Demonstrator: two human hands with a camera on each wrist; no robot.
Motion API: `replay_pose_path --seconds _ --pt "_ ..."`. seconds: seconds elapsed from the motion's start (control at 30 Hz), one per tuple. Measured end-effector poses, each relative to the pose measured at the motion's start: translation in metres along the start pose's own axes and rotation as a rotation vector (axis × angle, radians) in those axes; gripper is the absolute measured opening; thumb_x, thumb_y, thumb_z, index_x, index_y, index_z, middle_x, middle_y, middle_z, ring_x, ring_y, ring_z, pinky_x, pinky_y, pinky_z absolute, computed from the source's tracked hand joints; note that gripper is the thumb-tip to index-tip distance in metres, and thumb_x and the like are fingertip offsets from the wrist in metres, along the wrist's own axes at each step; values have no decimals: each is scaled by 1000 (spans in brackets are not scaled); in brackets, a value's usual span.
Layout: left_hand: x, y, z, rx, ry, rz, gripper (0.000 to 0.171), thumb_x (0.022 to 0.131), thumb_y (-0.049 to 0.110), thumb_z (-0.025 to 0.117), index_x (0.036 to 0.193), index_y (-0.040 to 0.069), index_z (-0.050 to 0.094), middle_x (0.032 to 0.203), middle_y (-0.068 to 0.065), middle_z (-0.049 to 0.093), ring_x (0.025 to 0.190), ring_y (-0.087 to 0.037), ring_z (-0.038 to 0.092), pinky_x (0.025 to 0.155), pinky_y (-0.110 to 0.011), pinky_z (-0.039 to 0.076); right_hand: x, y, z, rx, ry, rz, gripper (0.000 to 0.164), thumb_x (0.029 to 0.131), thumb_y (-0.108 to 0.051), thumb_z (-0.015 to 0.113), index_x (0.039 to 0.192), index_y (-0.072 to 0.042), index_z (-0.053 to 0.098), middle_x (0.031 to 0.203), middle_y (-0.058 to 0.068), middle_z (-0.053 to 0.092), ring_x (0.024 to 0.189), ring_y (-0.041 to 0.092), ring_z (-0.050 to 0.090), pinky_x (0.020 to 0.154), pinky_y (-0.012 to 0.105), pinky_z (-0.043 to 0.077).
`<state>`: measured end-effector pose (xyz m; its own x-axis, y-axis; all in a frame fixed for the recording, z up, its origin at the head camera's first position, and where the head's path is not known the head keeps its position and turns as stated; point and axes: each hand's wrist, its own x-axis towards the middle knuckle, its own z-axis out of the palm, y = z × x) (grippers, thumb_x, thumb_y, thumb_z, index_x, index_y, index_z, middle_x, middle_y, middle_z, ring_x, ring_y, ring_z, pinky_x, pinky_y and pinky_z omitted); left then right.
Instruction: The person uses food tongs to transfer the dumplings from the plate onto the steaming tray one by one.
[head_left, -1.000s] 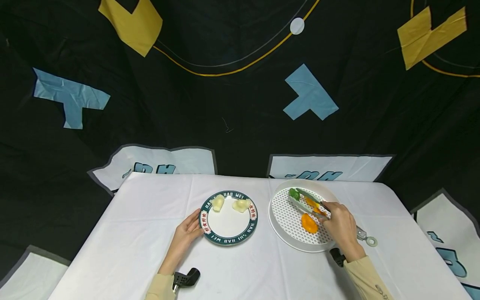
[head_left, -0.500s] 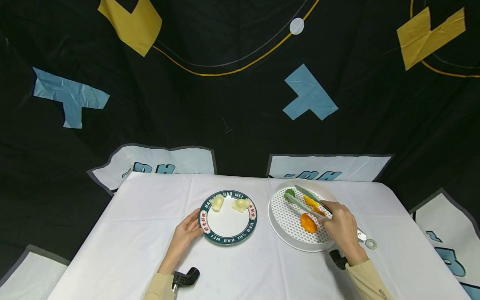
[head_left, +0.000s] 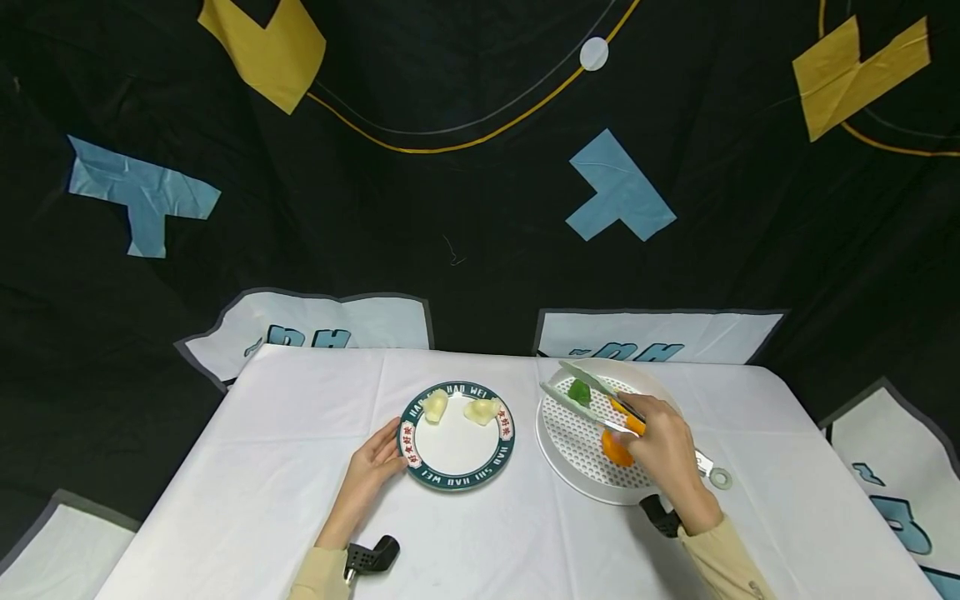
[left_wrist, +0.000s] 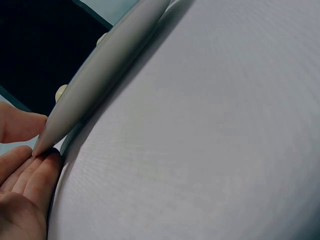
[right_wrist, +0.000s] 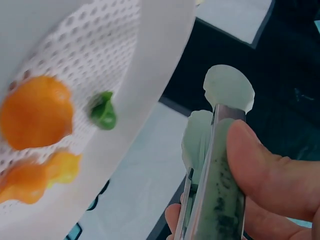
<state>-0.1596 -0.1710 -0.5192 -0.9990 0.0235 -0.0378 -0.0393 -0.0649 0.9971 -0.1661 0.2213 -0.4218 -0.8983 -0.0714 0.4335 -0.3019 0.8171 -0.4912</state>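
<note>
My left hand [head_left: 377, 460] holds the near-left rim of a round green-bordered plate [head_left: 456, 480]. In the left wrist view its thumb [left_wrist: 20, 124] lies over the plate edge, with fingers underneath. Two pale yellow lumps [head_left: 482, 410] sit on the plate. My right hand [head_left: 666, 443] grips green-tipped metal tongs [right_wrist: 218, 187] above a white perforated basket [head_left: 558, 425]. The tongs' tips stand apart with nothing between them. Inside the basket lie a green pepper piece [right_wrist: 104, 111] and orange-yellow pepper pieces [right_wrist: 37, 112], partly hidden by the hand in the head view.
A white cloth covers the table [head_left: 480, 542]; its back edge meets a black curtain [head_left: 480, 267] with blue and yellow patches. A pale outer bowl [head_left: 600, 493] surrounds the basket. Black cameras [head_left: 375, 554] are strapped to both wrists.
The tongs' tips, first around the green pepper piece, have let it go in the basket. The right hand and tongs have shifted left and upward off it. The left hand and plate stay put.
</note>
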Motion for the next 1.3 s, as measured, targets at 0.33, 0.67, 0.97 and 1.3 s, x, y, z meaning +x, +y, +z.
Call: replay_pose_path --seconds 0.33,0.67,0.97,1.3 --pt "1 0 0 18 10 -11 67 85 -10 57 146 -2 31 151 -21 29 134 -31 35 97 -20 44 8 -18 8 36 -69 -78 57 62 -1 85 116 2 66 116 20 64 110 37 56 92 53 47" --pt "1 -1 0 3 11 -9 67 84 -11 57 145 -4 31 149 -24 30 134 -33 36 95 -19 46 18 -34 25 52 -158 -137 59 60 5 83 116 -1 67 118 15 64 113 34 56 94 51 48" --pt "1 0 0 17 15 -13 67 84 -10 57 146 -3 32 151 -22 29 134 -32 35 95 -18 45 24 -45 45 13 -207 -167 55 58 12 80 110 0 70 113 15 66 107 33 59 92 50 50" --pt "0 1 -1 -5 1 0 68 83 -11 58 146 -2 32 150 -22 29 134 -31 37 99 -21 43 27 -51 63 -40 -246 -183 56 57 12 79 111 1 69 113 15 66 106 32 59 91 46 51"
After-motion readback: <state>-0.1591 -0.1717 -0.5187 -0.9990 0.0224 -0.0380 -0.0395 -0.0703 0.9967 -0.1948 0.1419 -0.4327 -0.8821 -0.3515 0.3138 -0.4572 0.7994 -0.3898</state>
